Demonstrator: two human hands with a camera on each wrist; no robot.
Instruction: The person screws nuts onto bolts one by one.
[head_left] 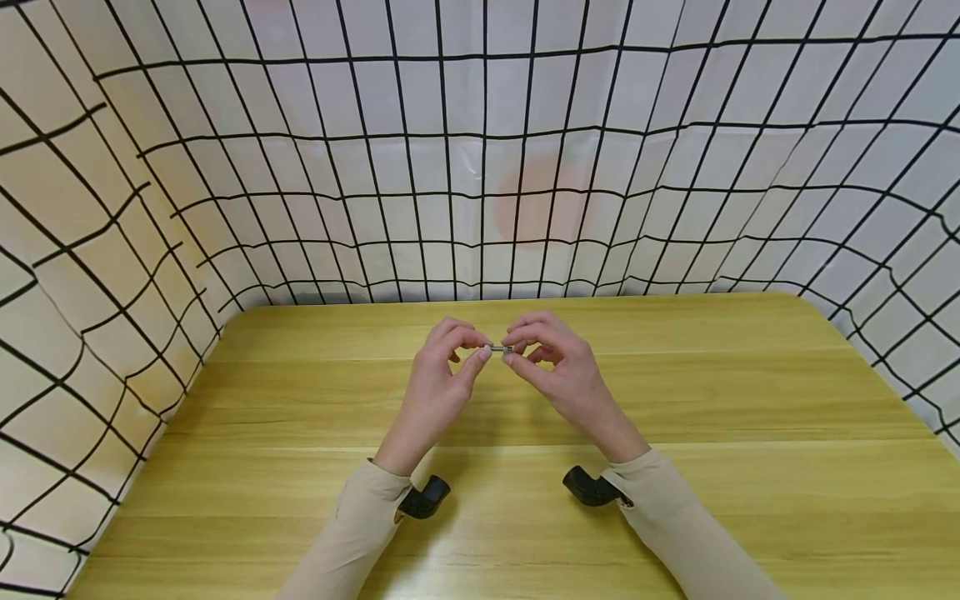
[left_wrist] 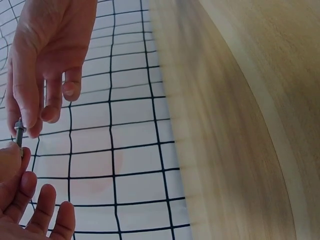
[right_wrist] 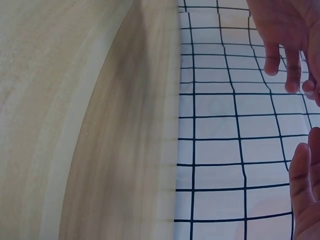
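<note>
Over the table, my left hand and right hand face each other, with a small metal bolt lying across the gap between their fingertips. The thumb and index finger of my left hand pinch one end of it. The fingertips of my right hand pinch the opposite, wider end. In the left wrist view, the bolt has a nut-like collar close to the right fingertips; whether it is a nut or the head, I cannot tell. The right wrist view shows parts of both hands but not the bolt.
Beneath the hands is a wooden table with a light grain. Black grid netting over white sheeting encloses its back and sides. A black wrist camera sticks out from the left sleeve, and another black camera from the right.
</note>
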